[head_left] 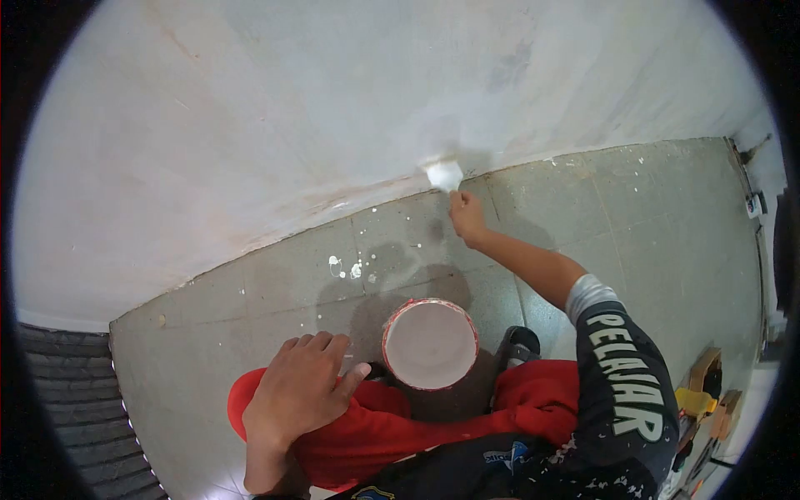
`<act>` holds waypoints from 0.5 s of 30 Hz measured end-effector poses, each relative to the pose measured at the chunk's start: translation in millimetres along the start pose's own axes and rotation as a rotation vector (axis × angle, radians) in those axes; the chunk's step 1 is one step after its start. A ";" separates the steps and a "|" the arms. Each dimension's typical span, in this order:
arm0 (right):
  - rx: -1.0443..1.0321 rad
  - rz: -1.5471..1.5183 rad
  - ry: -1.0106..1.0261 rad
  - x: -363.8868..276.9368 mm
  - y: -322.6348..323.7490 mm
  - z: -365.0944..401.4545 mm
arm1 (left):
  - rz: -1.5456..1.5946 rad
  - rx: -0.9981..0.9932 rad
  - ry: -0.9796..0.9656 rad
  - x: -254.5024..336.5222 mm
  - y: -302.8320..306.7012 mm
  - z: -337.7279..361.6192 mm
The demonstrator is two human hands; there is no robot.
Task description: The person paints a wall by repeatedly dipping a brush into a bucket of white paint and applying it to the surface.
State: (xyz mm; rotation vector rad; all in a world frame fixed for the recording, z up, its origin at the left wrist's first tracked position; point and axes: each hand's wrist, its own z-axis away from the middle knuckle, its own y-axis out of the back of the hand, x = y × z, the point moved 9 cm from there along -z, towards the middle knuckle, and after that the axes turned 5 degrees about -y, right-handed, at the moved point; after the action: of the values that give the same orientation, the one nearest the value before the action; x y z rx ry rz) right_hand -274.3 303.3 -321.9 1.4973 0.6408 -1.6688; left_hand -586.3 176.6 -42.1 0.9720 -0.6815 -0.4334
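Observation:
My right hand (pixel 468 218) is closed round the handle of a brush (pixel 444 175) with a white head. The brush touches or nearly touches the foot of the pale wall (pixel 317 108), just above the floor; its bristle edge is blurred. My left hand (pixel 308 385) rests on my red-clad knee, its fingers spread and holding nothing. Between my legs stands a round bucket (pixel 430 343) of whitish paint or similar liquid, its rim streaked red and white.
Grey tiled floor (pixel 667 258) carries white drips (pixel 356 271) between the bucket and the wall. A dark ribbed shutter (pixel 75 400) is at the lower left. Boxes with a yellow item (pixel 695 402) lie at the lower right. A socket (pixel 756 205) is at the right.

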 end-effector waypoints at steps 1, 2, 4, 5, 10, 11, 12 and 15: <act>-0.032 0.027 -0.144 29.1 -2.9 -2.4 | -0.004 0.001 -0.001 1.4 0.1 0.9; -0.066 0.053 -0.286 57.1 -5.8 -4.9 | 0.008 0.013 0.003 2.2 0.9 2.1; -0.034 0.087 -0.259 90.0 -4.8 -18.6 | 0.014 0.025 0.007 1.9 1.2 4.2; -0.004 0.126 -0.235 95.1 -2.9 -22.4 | 0.011 0.037 -0.002 0.9 1.1 4.6; -0.071 -0.021 -0.393 63.2 1.2 -3.9 | -0.008 0.038 0.005 0.6 -0.9 9.1; -0.063 -0.046 -0.393 54.2 1.3 -3.4 | -0.004 0.043 -0.001 0.7 0.2 9.7; -0.063 -0.047 -0.390 38.8 0.9 -0.5 | -0.002 0.048 -0.007 0.3 1.7 10.3; -0.038 -0.062 -0.280 -30.0 3.9 10.8 | 0.011 0.009 0.038 0.1 3.7 13.4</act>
State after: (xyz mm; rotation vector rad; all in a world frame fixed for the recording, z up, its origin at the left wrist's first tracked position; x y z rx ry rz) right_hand -277.5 299.1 -290.2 1.1981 0.5673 -1.8597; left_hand -595.5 170.3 -33.7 0.9822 -0.6549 -0.4011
